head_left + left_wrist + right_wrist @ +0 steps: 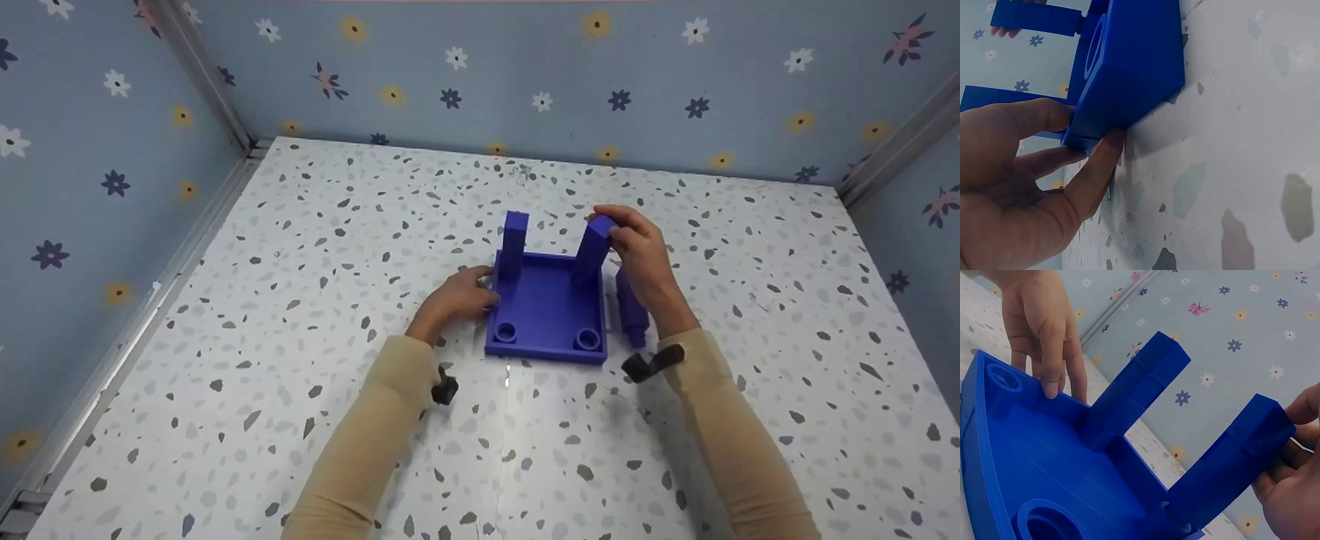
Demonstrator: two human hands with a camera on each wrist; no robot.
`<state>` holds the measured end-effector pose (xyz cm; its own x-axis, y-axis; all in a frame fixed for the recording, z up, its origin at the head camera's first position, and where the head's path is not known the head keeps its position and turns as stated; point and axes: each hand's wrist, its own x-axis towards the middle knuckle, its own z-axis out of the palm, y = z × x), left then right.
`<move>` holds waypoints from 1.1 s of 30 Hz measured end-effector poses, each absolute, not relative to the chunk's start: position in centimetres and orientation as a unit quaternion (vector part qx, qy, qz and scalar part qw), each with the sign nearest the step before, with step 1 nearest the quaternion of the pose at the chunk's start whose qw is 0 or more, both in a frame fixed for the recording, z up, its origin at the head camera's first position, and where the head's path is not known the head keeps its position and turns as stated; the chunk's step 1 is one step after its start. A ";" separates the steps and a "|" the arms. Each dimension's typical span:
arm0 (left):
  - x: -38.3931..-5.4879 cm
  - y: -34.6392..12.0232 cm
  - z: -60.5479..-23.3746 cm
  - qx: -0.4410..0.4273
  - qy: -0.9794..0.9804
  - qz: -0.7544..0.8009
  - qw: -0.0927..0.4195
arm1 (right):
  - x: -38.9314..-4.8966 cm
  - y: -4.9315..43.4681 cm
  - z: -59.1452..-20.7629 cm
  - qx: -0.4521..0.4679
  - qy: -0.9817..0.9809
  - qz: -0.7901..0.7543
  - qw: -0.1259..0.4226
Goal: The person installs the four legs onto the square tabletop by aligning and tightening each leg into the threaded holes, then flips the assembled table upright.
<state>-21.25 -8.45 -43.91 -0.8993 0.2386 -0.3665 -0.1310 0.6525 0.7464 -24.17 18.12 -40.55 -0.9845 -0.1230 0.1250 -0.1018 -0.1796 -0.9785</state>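
Note:
A blue square tabletop (547, 307) with a raised rim lies upside down, with round sockets in its two near corners. My left hand (461, 294) pinches its left rim; in the left wrist view the thumb is over the edge and the fingers are outside. One blue table leg (514, 244) stands upright in the far left corner. My right hand (643, 251) holds a second leg (594, 247) near its top, at the far right corner. That leg leans slightly, and the right wrist view shows its lower end at the socket (1176, 517).
Another blue leg (632, 307) lies on the speckled table (300, 420), right of the tabletop and under my right forearm. Flower-patterned walls (495, 67) border the table at the back and sides. Black wrist mounts (652, 363) stick out from both sleeves.

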 end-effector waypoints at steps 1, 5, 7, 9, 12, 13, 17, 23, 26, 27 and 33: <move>-21.3 -8.5 -43.9 0.031 0.881 0.416 0.222 | -24.1 18.2 -40.6 -0.087 0.641 -0.763 0.008; -21.3 -8.5 -44.0 0.030 0.880 0.416 0.225 | -24.0 18.3 -40.7 -0.082 0.640 -0.764 0.008; -21.3 -8.5 -44.0 0.029 0.881 0.415 0.227 | -23.9 18.3 -40.7 -0.082 0.642 -0.762 0.004; -21.3 -8.5 -44.0 0.026 0.880 0.415 0.229 | -23.8 18.4 -40.9 -0.081 0.646 -0.759 -0.002; -21.3 -8.5 -44.0 0.025 0.881 0.413 0.229 | -23.8 18.5 -41.1 -0.080 0.656 -0.750 -0.013; -21.3 -8.5 -44.0 0.026 0.881 0.413 0.229 | -23.8 18.5 -41.1 -0.078 0.658 -0.749 -0.015; -21.3 -8.5 -43.9 0.029 0.882 0.413 0.226 | -23.8 18.8 -41.4 -0.076 0.664 -0.744 -0.027; -21.3 -8.5 -43.9 0.030 0.885 0.407 0.226 | -23.6 18.8 -41.4 -0.072 0.691 -0.718 -0.040; -21.4 -8.5 -44.0 0.033 0.883 0.408 0.227 | -23.5 18.7 -41.4 -0.068 0.705 -0.704 -0.045; -21.4 -8.5 -44.0 0.034 0.883 0.410 0.228 | -23.5 18.7 -41.4 -0.067 0.711 -0.699 -0.047; -21.4 -8.5 -44.0 0.035 0.882 0.413 0.223 | -23.4 18.5 -41.4 -0.069 0.723 -0.685 -0.057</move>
<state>-21.42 -8.49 -44.03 -0.8980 0.2460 -0.3648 -0.1229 0.6559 0.7448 -23.38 18.52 -41.41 -0.9840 -0.0208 0.1771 -0.1779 0.0512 -0.9827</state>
